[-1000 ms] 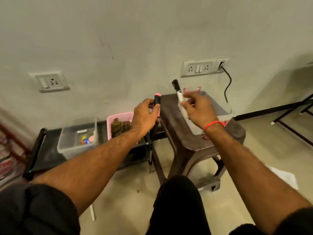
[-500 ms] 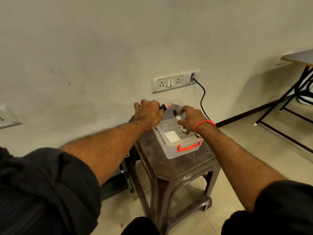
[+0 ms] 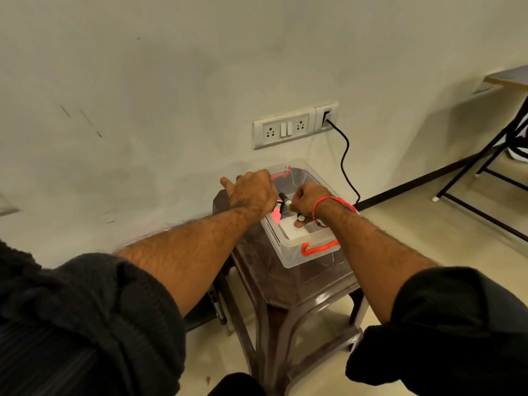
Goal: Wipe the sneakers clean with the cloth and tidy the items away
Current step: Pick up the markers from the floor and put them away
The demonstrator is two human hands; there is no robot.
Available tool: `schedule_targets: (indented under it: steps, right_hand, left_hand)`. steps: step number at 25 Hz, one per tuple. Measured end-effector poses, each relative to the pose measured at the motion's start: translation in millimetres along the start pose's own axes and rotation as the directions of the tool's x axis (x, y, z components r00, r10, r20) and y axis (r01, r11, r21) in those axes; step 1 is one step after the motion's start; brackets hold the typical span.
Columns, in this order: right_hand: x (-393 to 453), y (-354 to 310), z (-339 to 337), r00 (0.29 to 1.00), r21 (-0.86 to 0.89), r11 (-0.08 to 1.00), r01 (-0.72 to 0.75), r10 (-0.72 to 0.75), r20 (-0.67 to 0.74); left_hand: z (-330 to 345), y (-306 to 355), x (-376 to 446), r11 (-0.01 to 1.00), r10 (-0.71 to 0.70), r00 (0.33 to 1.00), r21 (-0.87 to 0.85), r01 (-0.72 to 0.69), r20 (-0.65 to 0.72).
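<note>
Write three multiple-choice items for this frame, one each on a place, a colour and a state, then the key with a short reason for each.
1. Where does the clear plastic box stand?
A. on the floor
B. on the brown stool
C. on a wall shelf

2. What colour is the box's near handle?
A. blue
B. black
C. orange-red

3. What is the right hand doing?
A. holding a black-and-white marker over the box
B. lying flat on the stool
C. pulling the plug from the wall

Key:
1 B: the box's base rests on the stool's top.
2 C: the handle on the near wall is orange-red.
3 A: its fingers are curled round the marker above the open box, beside the left hand.
</note>
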State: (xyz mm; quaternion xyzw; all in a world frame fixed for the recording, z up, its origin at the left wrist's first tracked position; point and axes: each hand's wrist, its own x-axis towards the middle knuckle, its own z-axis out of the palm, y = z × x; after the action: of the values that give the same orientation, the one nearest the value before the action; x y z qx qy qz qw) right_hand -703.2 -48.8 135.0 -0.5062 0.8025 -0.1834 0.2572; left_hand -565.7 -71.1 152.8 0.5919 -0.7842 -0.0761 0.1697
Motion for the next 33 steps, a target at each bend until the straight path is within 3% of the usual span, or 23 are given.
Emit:
schedule_targets:
  steps: [3,7,11,14,18,22,26,30,33]
  right_hand:
    - [-2.1,0.8,-1.3,1.000,0.027,1.000,0.007,-0.008,0.027]
    - [-10.8,-1.0,-5.4,0.998,0.061,0.997,0.049,-0.051,0.025]
    - [-31.7,-9.7,-7.1,0.970,0.115,0.979,0.171,-0.147,-0.195]
    - [-63.2,-31.6,-3.2,0.855,0.053,0.929,0.366,-0.314,-0.412]
    - [-117.2,-80.2,28.8,0.679,0.048,0.773,0.633,-0.524,-0.515]
    - [-177.5,-122.9,119.2,0.640,0.117,0.651,0.750,-0.670,-0.376]
    - [-205.1,-130.7,245.9,0.768,0.200,0.749,0.631,-0.639,-0.028]
    - [-227.5,-96.0,370.3,0.880,0.208,0.911,0.357,-0.402,0.253]
    - [-239.8,-67.8,440.2,0.822,0.050,0.950,0.308,-0.292,0.489]
  left_hand:
    - [0.5,-11.4,-10.4,0.977,0.028,0.992,-0.205,-0.053,-0.122]
    - [-5.5,-42.4,-30.6,0.967,0.084,0.981,-0.225,-0.122,-0.175]
    - [-12.4,-75.4,-52.5,0.980,0.093,0.986,-0.161,-0.115,-0.136]
    - [-18.8,-99.9,-73.8,0.976,0.063,0.986,-0.198,-0.093,-0.151]
    - [-27.6,-140.6,-124.9,0.971,0.042,0.979,-0.222,-0.087,-0.200]
    - [-14.4,-212.8,-205.2,0.940,-0.140,0.967,-0.337,0.063,-0.212]
    - [19.6,-306.6,-293.3,0.872,-0.401,0.907,-0.357,0.335,-0.129]
    - [63.8,-383.6,-384.3,0.709,-0.635,0.766,-0.321,0.628,0.095]
    - [93.6,-417.1,-448.5,0.557,-0.732,0.604,-0.235,0.797,0.314]
